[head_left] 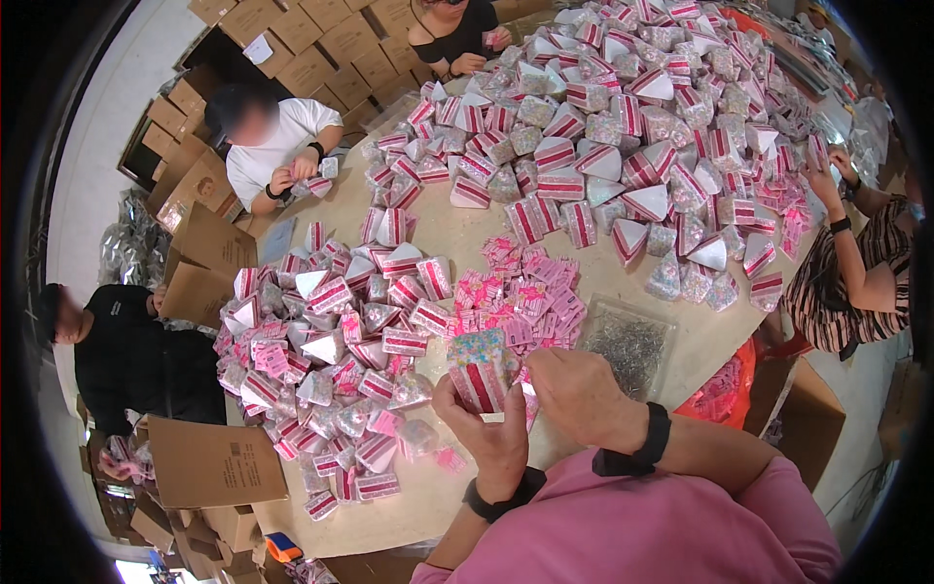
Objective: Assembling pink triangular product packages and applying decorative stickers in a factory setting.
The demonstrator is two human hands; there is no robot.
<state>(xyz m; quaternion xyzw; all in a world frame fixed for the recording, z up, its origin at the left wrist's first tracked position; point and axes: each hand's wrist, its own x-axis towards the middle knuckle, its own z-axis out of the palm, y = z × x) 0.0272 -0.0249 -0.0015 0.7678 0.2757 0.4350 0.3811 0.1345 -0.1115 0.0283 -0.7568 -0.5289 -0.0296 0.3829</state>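
A cake-slice-shaped toy with pink and white layers and a pastel sprinkled top is gripped in my left hand, upright over the table. My right hand is closed in a pinch at the toy's right side; what its fingertips hold, if anything, is hidden. Just beyond the toy lies a heap of pink printed tags. A clear tray of thin, dark metal pieces sits beyond my right hand.
Cake-slice toys, some tagged, are piled at the left; a larger pile covers the table's far side. Co-workers sit around the table. Cardboard boxes stand at the left and behind. An orange-red bag of tags is at the right edge.
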